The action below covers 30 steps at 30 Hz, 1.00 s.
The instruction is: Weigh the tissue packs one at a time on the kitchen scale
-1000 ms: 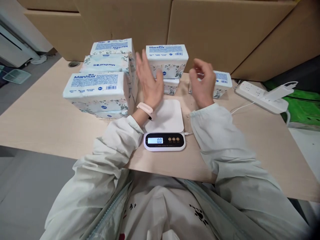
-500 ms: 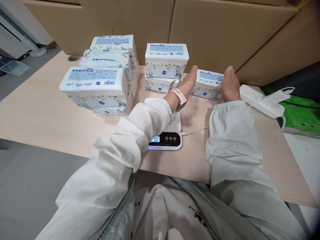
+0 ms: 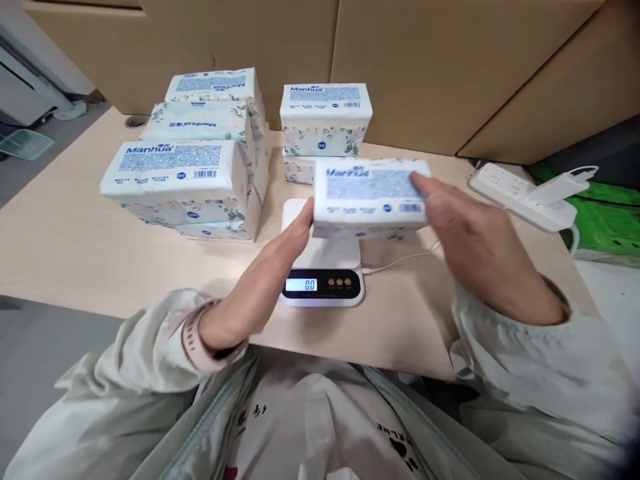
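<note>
Between my two hands a white tissue pack with blue print is held up above the scale. My left hand presses its left end, fingers straight and close together. At the right end my right hand grips it, the fingertips on its upper right corner. Below the pack, the white digital scale lies on the table, its lit display reading 0.0. The pack hides the back right part of the weighing plate.
Several tissue packs are piled at the left. Two more stand stacked behind the scale, the upper tissue pack in full view. A power strip lies at the right, a white cable runs from the scale, and cardboard boxes line the back.
Both hands have lifted the tissue pack off the table at the back right and brought it toward me and leftward, over the scale. The display still reads 0.0.
</note>
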{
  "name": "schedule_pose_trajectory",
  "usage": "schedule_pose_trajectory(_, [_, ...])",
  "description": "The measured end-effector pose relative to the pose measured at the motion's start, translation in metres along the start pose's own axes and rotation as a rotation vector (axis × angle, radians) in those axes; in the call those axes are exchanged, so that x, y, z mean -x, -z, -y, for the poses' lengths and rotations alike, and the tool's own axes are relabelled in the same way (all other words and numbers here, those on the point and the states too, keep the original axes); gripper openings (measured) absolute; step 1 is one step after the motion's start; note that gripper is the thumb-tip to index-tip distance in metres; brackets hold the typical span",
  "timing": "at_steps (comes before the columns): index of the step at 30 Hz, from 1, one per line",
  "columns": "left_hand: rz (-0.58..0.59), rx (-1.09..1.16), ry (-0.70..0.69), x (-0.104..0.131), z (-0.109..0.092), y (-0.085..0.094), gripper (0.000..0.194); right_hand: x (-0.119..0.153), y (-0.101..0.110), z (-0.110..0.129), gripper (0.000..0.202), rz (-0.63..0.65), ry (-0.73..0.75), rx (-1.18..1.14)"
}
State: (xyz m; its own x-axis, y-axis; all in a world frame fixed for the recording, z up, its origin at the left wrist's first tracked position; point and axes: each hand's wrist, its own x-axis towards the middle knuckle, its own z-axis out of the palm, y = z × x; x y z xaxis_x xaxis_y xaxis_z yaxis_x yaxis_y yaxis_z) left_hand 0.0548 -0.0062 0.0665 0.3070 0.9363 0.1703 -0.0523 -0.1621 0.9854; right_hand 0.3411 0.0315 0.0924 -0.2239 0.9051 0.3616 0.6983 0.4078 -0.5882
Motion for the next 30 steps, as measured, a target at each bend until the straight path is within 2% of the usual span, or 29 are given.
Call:
schedule_pose_trajectory(3, [-0.057, 0.024, 0.108, 0.037, -0.004, 0.016, 0.056, 0.008, -0.021, 0.021, 0.062, 0.101, 0.049, 0.023])
schedule_pose_trajectory(7, [-0.097, 0.022, 0.128, 0.052, 0.006, 0.029, 0.054, 0.015, -0.039, 0.024, 0.058, 0.174, 0.067, -0.017])
schedule_pose_trajectory(10, [-0.093, -0.009, 0.105, 0.053, 0.018, 0.036, 0.057, 0.025, -0.051, 0.018, 0.052, 0.107, 0.066, -0.063])
schedule_pose_trajectory(14, [-0.175, -0.136, -0.079, 0.046, 0.043, 0.038, 0.061, 0.045, -0.074, 0.0, 0.062, -0.161, 0.103, -0.162])
schedule_pose_trajectory(16, [-0.196, -0.185, -0.154, 0.04, 0.055, 0.038, 0.064, 0.056, -0.085, -0.01, 0.068, -0.231, 0.148, -0.174])
schedule_pose_trajectory(21, [-0.134, -0.195, -0.227, 0.033, 0.066, 0.042, 0.068, 0.072, -0.097, -0.022, 0.075, -0.204, 0.252, -0.188])
schedule_pose_trajectory(26, [-0.139, -0.212, -0.242, 0.04, 0.065, 0.047, 0.068, 0.072, -0.096, -0.02, 0.076, -0.103, 0.236, -0.22])
schedule_pose_trajectory(30, [-0.15, -0.183, -0.2, 0.045, 0.065, 0.044, 0.068, 0.072, -0.094, -0.019, 0.076, -0.089, 0.209, -0.225])
